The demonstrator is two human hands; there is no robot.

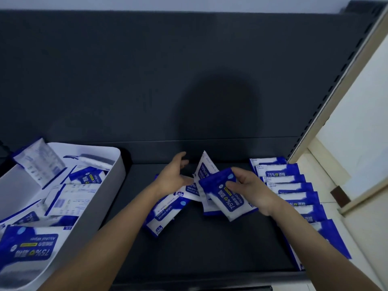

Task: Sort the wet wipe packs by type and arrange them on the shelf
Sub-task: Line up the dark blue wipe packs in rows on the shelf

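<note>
Head view: the right hand (249,192) pinches a blue and white wipe pack (222,198), thumb on its printed face and fingers underneath. The pack is lifted off the shelf (199,248) just left of that hand. Its long axis runs from far-left to near-right, and its print reads upside down from here. The left hand (172,177) is apart from it, fingers loosely spread and curved, holding nothing that I can make out. It lies over a loose pile of packs between the two hands. In that pile one pack (204,166) stands tilted on edge just beyond the held one. Another pack (165,211) lies flat under the left wrist, its long axis slanting from near-left to far-right. Right of the right hand, a row of packs (294,185) lies overlapped along the shelf's end, each with its long side across the row, and the right forearm crosses over its near part. Left of the left arm sits a white bin (109,196) with jumbled packs (31,248) inside, some face up, some face down. Beyond both hands rises the dark back panel (147,80).
</note>
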